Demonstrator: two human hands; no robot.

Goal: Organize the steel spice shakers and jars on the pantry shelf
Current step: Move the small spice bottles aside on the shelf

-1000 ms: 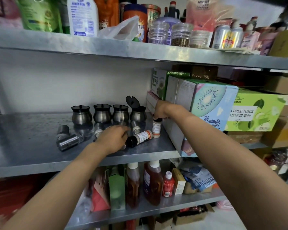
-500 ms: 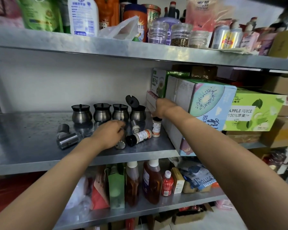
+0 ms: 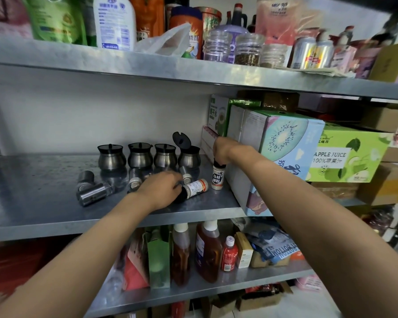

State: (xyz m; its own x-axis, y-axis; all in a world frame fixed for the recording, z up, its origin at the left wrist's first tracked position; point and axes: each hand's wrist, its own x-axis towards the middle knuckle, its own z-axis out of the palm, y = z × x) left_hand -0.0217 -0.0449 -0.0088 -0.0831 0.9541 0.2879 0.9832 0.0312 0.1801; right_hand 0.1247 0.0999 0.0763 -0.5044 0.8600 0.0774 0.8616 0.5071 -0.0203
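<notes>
Four steel jars stand in a row at the back of the middle shelf; the rightmost jar has its black lid flipped up. Steel shakers lie in front of them, one at the left and one behind my left hand. My left hand is curled over a small steel shaker that it almost wholly hides. Its fingertips reach the black cap of a lying orange-labelled bottle. My right hand grips the cap of an upright white pepper bottle.
A kiwi drink carton stands right beside the pepper bottle, and an apple juice box sits further right. The upper shelf edge hangs above. Bottles fill the shelf below.
My left hand has slid a little right and down, covering the small shaker that showed beneath it, and now reaches the lying bottle's cap. My right hand stays on the pepper bottle.
</notes>
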